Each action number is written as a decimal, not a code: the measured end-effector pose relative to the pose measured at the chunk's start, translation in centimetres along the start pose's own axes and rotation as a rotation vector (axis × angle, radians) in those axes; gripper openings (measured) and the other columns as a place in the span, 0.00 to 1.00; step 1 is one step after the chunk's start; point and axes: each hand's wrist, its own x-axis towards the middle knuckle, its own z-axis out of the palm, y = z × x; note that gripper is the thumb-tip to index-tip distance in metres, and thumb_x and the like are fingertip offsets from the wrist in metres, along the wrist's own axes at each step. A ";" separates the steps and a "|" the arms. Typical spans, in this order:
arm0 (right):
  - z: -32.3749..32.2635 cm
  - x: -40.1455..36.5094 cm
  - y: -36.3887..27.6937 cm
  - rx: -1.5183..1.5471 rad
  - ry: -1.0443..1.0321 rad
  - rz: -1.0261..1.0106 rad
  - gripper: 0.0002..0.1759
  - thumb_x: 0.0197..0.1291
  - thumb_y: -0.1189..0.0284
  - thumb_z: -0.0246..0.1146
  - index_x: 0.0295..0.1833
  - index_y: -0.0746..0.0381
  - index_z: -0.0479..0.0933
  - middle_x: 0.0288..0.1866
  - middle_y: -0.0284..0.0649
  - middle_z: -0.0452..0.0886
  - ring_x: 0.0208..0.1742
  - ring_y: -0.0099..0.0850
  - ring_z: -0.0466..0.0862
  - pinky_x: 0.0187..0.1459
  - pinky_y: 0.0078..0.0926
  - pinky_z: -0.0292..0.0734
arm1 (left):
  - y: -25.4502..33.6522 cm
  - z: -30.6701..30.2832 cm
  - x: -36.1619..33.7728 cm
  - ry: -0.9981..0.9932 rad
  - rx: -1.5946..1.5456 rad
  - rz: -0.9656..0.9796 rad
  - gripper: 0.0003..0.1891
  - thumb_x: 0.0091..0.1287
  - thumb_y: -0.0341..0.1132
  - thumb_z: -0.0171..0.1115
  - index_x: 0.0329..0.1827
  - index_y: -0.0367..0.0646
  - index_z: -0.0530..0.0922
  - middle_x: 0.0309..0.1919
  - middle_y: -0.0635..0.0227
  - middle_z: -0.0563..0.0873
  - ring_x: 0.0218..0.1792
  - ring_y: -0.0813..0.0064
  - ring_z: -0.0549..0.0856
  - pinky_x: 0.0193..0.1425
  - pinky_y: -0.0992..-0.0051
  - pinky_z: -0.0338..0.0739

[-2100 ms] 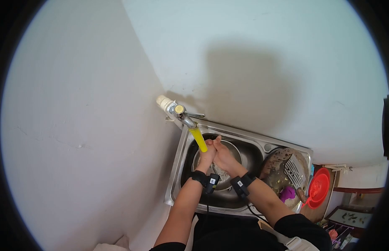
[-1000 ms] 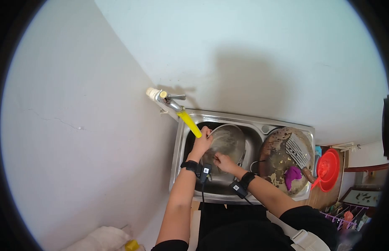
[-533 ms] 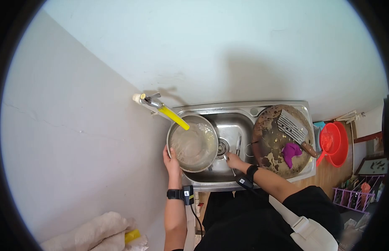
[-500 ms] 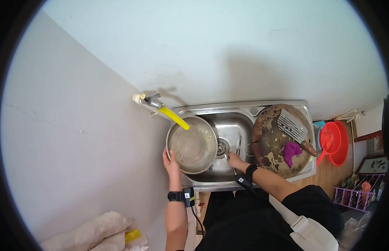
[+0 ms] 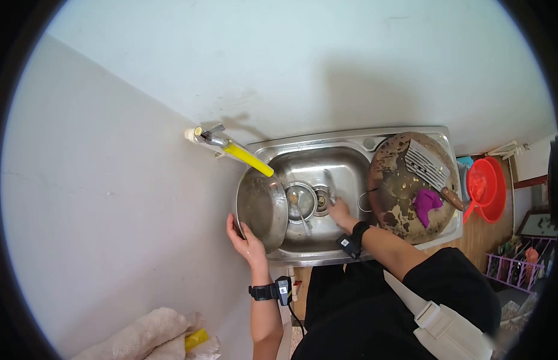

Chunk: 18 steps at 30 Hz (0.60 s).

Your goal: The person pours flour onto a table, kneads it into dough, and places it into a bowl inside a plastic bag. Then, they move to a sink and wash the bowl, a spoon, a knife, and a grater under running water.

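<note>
Metal bowl (image 5: 261,210) is held tilted at the left end of the sink (image 5: 345,163), its near edge pinched in the grip of the left hand (image 5: 249,245). The right hand (image 5: 341,216) is curled at a metal utensil (image 5: 328,179), but whether this is pinched cannot be told. Farther off, yellow tubing (image 5: 249,158) is fitted to the tap (image 5: 214,139)

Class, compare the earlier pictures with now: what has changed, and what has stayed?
The pan has moved to the left side of the sink and now tilts in the left hand, bringing a small bowl and spoon into view. The right hand has gone from the pan to beside the drain; its grip is unclear. The spatula and purple cloth stay on the round board.
</note>
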 end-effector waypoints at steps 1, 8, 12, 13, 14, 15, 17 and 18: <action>1.3 0.1 -0.2 0.000 -0.005 -0.003 0.22 0.44 0.68 0.60 0.44 0.72 0.68 0.36 0.56 0.76 0.43 0.48 0.77 0.43 0.36 0.73 | 0.0 -0.2 -0.1 0.004 0.003 0.000 0.18 0.64 0.26 0.45 0.57 0.34 0.62 0.55 0.57 0.69 0.56 0.68 0.68 0.60 0.73 0.60; 5.1 -1.1 -5.4 -0.190 -0.203 -0.280 0.16 0.46 0.70 0.58 0.40 0.67 0.69 0.38 0.56 0.76 0.41 0.49 0.78 0.41 0.41 0.73 | 1.4 -1.8 -0.8 0.063 0.002 -0.094 0.17 0.65 0.26 0.45 0.57 0.35 0.62 0.54 0.58 0.68 0.55 0.69 0.69 0.60 0.73 0.61; 4.4 0.4 -4.2 -0.358 -0.232 -0.273 0.14 0.49 0.69 0.56 0.39 0.67 0.70 0.34 0.54 0.78 0.37 0.46 0.79 0.39 0.40 0.75 | 1.7 -2.8 -0.9 0.081 0.024 -0.100 0.17 0.65 0.27 0.46 0.56 0.35 0.62 0.54 0.58 0.69 0.54 0.70 0.69 0.59 0.74 0.62; 3.8 0.7 -4.0 -0.333 -0.135 -0.253 0.15 0.48 0.68 0.57 0.39 0.67 0.70 0.35 0.54 0.78 0.38 0.47 0.79 0.39 0.40 0.75 | 1.5 -2.9 -0.9 0.083 0.021 -0.103 0.17 0.65 0.27 0.46 0.56 0.35 0.62 0.54 0.58 0.69 0.54 0.70 0.69 0.59 0.74 0.62; 3.1 0.9 -3.8 -0.309 -0.038 -0.236 0.16 0.48 0.68 0.58 0.40 0.67 0.70 0.35 0.54 0.78 0.38 0.47 0.79 0.40 0.40 0.74 | 1.2 -2.9 -0.9 0.081 0.015 -0.106 0.17 0.65 0.28 0.45 0.56 0.35 0.62 0.53 0.59 0.69 0.53 0.72 0.70 0.58 0.75 0.63; 2.2 1.0 -3.8 -0.315 -0.037 -0.241 0.16 0.48 0.68 0.58 0.40 0.67 0.70 0.35 0.54 0.78 0.38 0.47 0.79 0.40 0.40 0.74 | 1.0 -2.9 -0.9 0.079 0.009 -0.107 0.17 0.66 0.28 0.45 0.57 0.35 0.62 0.52 0.60 0.70 0.52 0.73 0.70 0.57 0.75 0.64; 0.5 1.0 -3.6 -0.279 0.029 -0.132 0.18 0.47 0.66 0.60 0.40 0.67 0.69 0.35 0.54 0.78 0.39 0.47 0.79 0.40 0.40 0.74 | 0.8 -2.4 -1.0 0.087 -0.008 -0.124 0.17 0.65 0.28 0.46 0.56 0.34 0.62 0.52 0.60 0.70 0.53 0.72 0.70 0.57 0.75 0.63; 0.2 1.3 -3.4 -0.286 0.028 -0.135 0.18 0.47 0.66 0.60 0.40 0.67 0.69 0.35 0.54 0.78 0.39 0.47 0.79 0.40 0.40 0.74 | 0.8 -2.1 -1.1 0.089 -0.021 -0.138 0.16 0.64 0.27 0.46 0.55 0.34 0.63 0.52 0.59 0.71 0.53 0.71 0.71 0.57 0.74 0.63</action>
